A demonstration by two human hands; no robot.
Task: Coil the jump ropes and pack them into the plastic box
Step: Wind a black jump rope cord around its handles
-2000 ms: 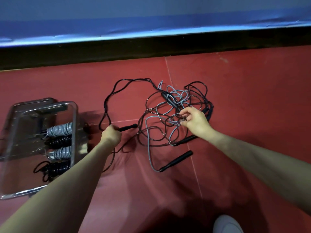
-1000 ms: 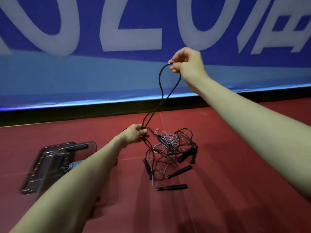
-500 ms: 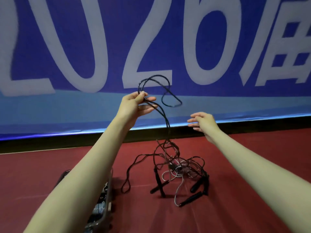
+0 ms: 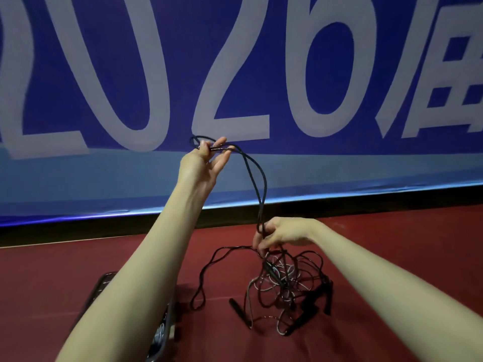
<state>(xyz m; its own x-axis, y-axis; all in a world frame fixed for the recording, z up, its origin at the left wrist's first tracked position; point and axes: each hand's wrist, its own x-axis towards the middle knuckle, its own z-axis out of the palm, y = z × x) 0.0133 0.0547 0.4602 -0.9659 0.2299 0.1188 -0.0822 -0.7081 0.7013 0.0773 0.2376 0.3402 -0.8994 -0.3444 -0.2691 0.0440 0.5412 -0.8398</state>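
While hand-strung — black rope near-vertical

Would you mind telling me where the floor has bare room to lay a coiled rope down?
Bare red floor lies right of the rope tangle, and at far left, beyond the plastic box. Between box and tangle a black rope loop crowds it.

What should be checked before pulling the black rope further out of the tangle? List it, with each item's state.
1. Left hand holds the black rope raised, pinched under the thumb: ok.
2. Right hand grips the same rope's strands lower down: ok.
3. Rope free of the tangled pile: not ok, it runs down into the knot.
4. Both of this rope's handles located: cannot tell, several black handles lie mixed in the pile.
5. Plastic box within reach: ok, beside the left forearm.
6. Room left in the box: cannot tell, mostly hidden.
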